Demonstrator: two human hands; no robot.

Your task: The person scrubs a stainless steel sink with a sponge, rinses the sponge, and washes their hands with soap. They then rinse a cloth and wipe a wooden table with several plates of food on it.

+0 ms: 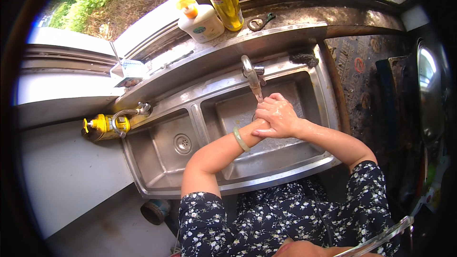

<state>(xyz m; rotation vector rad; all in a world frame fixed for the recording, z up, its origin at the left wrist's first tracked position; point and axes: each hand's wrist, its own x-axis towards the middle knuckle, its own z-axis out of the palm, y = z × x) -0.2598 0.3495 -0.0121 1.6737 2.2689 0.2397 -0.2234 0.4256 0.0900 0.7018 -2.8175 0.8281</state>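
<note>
Water runs from the metal faucet (252,75) onto my hands, over the right basin of a stainless steel double sink (198,125). Wet and shiny, my right hand (276,116) lies over the back of my left hand and wrist, its thumb across the wrist. My left hand (262,124) is mostly hidden beneath it, so its fingers cannot be made out. A pale green bangle (241,139) circles my left forearm. The left basin, with its round drain strainer (182,144), holds nothing that I can see.
A white pump bottle (201,25), a yellow bottle (225,3) and a bottle opener (260,22) lie along the window ledge. A dark scouring pad (304,59) rests at the sink's back right corner. Left of the sink, a yellow pump bottle (107,127) lies near a second tap (144,108).
</note>
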